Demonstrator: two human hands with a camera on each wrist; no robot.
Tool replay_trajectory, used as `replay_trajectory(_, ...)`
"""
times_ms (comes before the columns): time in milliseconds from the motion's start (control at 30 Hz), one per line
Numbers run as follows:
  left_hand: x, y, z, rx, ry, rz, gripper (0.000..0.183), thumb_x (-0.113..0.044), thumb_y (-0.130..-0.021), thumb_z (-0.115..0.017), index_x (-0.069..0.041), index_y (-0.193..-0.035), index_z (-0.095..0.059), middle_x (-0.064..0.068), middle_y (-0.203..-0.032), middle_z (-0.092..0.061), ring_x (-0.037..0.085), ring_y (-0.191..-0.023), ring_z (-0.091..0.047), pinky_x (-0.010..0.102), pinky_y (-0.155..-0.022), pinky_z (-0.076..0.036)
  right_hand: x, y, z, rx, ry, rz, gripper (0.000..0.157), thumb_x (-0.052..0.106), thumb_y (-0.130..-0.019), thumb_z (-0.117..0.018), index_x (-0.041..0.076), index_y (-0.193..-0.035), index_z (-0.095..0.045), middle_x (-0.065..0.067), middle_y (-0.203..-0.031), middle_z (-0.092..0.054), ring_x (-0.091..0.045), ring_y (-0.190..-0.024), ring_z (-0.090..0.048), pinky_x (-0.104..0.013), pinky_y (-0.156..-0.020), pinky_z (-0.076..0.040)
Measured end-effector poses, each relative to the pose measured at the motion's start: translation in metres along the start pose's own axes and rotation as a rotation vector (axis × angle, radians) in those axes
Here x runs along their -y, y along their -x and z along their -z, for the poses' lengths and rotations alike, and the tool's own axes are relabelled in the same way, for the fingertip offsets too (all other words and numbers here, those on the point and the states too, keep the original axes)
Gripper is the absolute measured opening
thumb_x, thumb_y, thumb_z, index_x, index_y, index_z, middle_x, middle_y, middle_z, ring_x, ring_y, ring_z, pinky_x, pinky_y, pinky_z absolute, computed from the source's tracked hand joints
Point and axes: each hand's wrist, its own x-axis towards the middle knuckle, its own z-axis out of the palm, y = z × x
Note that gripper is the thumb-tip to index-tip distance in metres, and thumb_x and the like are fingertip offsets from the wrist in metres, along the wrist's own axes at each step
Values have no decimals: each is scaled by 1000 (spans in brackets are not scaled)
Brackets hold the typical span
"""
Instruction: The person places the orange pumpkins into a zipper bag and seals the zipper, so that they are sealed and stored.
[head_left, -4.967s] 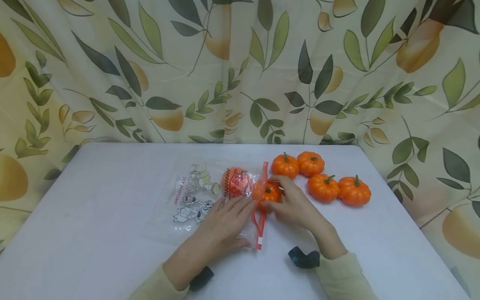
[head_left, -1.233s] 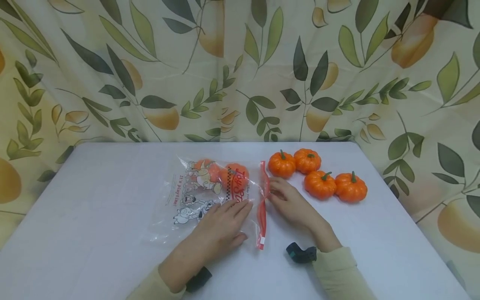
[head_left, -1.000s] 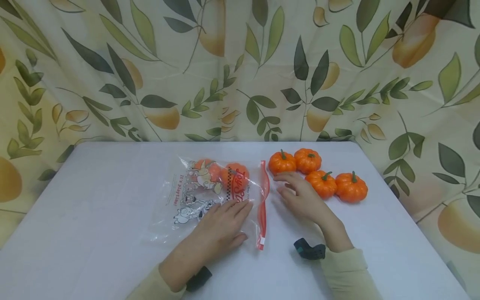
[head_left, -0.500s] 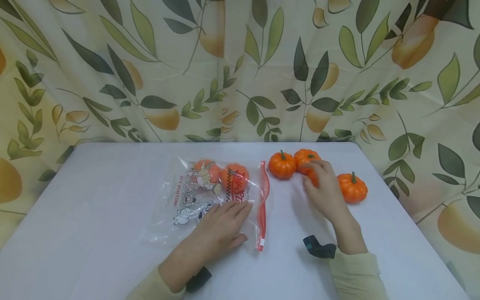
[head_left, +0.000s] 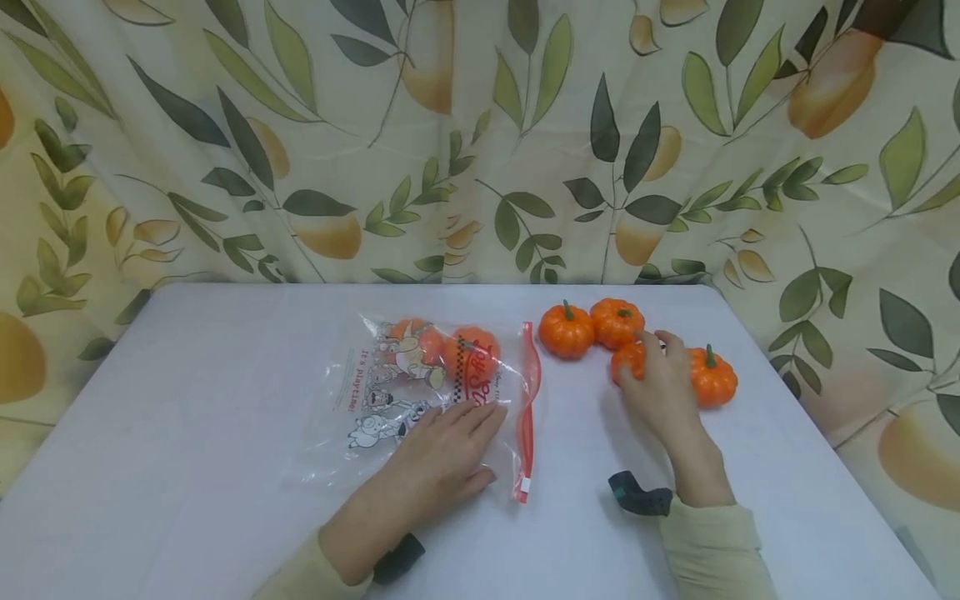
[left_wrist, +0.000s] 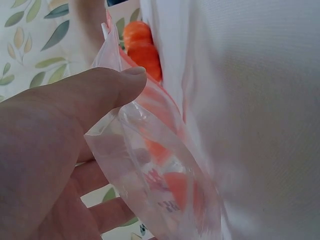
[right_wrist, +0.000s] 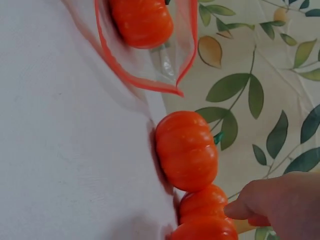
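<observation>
My left hand (head_left: 442,454) lies over a clear zip bag (head_left: 337,454) with a red slider strip and cartoon print. Its fingers stretch across the film; in the left wrist view the thumb (left_wrist: 120,85) overlaps the raised plastic. Through the bag show orange toy pumpkins (head_left: 474,354). To the right, my right hand (head_left: 663,396) holds a toy pumpkin (head_left: 627,361) from above, its fingers bent around it and covering most of it. In the right wrist view, a fingertip meets the row of pumpkins, and the bag's red-edged mouth (right_wrist: 137,82) gapes.
Two green-stemmed pumpkins, one on the left (head_left: 567,330) and one behind (head_left: 617,323), sit near the back edge. Another pumpkin (head_left: 715,377) is right of my right hand. A leaf-print curtain (head_left: 480,167) hangs behind the white table (head_left: 187,433).
The right hand has left the bag's mouth, gone right to the loose pumpkins and taken hold of one. Earlier it put a pumpkin into the bag. The left hand has stayed on the bag.
</observation>
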Motion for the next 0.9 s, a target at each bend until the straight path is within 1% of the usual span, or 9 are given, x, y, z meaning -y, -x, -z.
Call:
replay_trajectory(133, 0, 0, 0, 10, 1, 9, 74, -43, -91, -68, -21, -154, -36, -3, -157, -42, 24, -146, -37, 56, -116, -35, -4, -1, -2, 71, 17, -23, 65, 14, -95, -56, -5, -151, -27, -34, -157, -10, -55, -140, -21, -73, -104, -33)
replay_trajectory(233, 0, 0, 0, 15, -2, 12, 74, -44, -91, -68, -22, -154, -36, -3, -157, -42, 24, -146, -37, 56, -116, -34, -6, -2, -3, 86, 20, -32, 66, 15, -95, -57, -5, -151, -26, -34, -157, -7, -56, -140, -21, -73, -105, -32)
replay_trajectory(300, 0, 0, 0, 15, -1, 14, 74, -44, -91, -68, -22, -154, -36, -3, -157, -41, 24, -146, -37, 56, -116, -34, -7, -3, -3, 83, 20, -33, 66, 14, -95, -56, -5, -151, -27, -35, -157, -8, -56, -139, -23, -73, -105, -32)
replay_trajectory(367, 0, -1, 0, 14, -5, 14, 74, -44, -91, -68, -22, -154, -36, -3, -157, -41, 24, -146, -36, 55, -116, -34, -7, -3, -3, 79, 23, -33, 66, 13, -94, -56, -5, -150, -28, -36, -156, -10, -56, -137, -25, -73, -105, -32)
replay_trajectory(500, 0, 0, 1, 5, -8, 9, 73, -43, -91, -68, -21, -154, -37, -3, -157, -42, 24, -146, -37, 56, -116, -34, -8, -4, -1, 81, 45, -19, 61, 13, -93, -56, -8, -146, -34, -36, -152, -20, -55, -133, -29, -72, -107, -32)
replay_trajectory(633, 0, 0, 1, 3, 1, 6, 73, -42, -91, -69, -21, -154, -37, -2, -156, -43, 25, -146, -37, 56, -116, -35, -6, -4, 1, 98, 75, -10, 60, 17, -93, -57, -10, -143, -38, -36, -148, -28, -54, -132, -32, -71, -107, -33)
replay_trajectory(767, 0, 0, 1, 2, -2, 4, 73, -43, -91, -69, -21, -153, -38, -2, -156, -44, 24, -145, -38, 56, -116, -35, -4, -3, 3, 120, 96, -22, 62, 21, -93, -57, -8, -144, -39, -35, -147, -31, -55, -131, -32, -73, -106, -33)
replay_trajectory(900, 0, 0, 1, -2, -14, 0, 74, -43, -90, -69, -21, -153, -38, -3, -156, -44, 24, -145, -39, 56, -115, -37, -4, -3, 5, 135, 103, -31, 63, 22, -93, -57, -8, -145, -38, -36, -147, -32, -55, -131, -32, -74, -105, -33)
